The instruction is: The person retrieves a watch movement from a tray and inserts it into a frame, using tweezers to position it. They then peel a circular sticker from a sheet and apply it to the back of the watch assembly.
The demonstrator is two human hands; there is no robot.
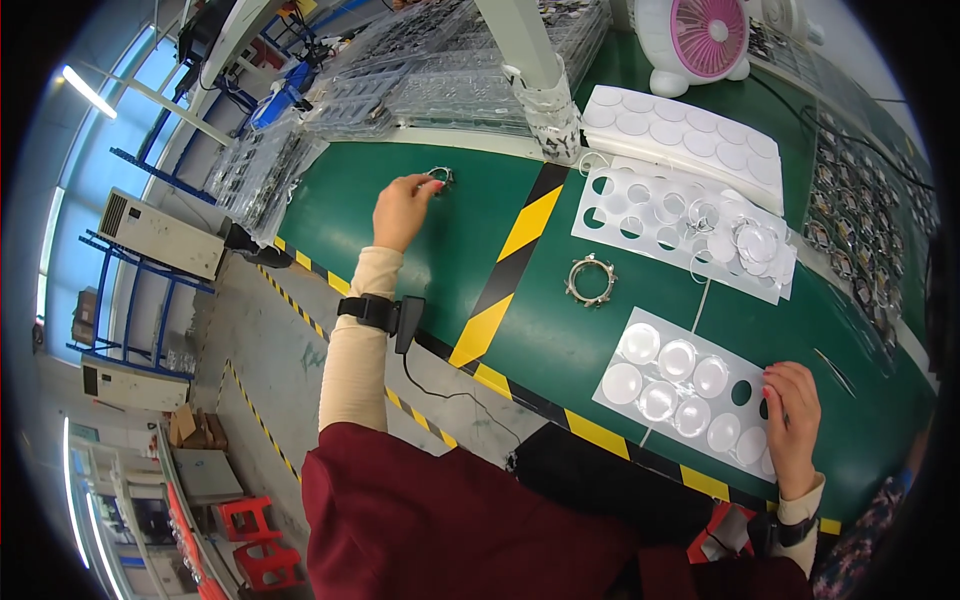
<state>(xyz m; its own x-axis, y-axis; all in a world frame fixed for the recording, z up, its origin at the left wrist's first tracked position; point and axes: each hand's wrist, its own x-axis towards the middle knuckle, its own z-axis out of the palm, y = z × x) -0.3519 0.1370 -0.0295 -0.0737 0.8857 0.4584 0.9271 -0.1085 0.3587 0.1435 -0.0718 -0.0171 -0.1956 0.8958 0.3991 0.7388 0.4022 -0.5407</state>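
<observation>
My left hand (402,212) reaches out over the far left of the green table, its thumb and finger closed on a small metal ring (446,177) with lugs round its rim. A similar lugged metal ring (590,281) lies flat on the table, right of the striped tape. At the lower right, my right hand (793,420) is at the right end of a sheet of round clear-white stickers (640,380). Its fingers are bent together at the sheet, near open round gaps in the upper row. Whatever they pinch is hidden.
Behind lies a punched white sheet (630,205) with loose discs (757,245) on it, below a stack of round-sticker sheets (690,140). A pink-and-white fan (706,38) stands at the back. Tweezers (835,372) lie right. Clear trays (420,85) are stacked beyond the table.
</observation>
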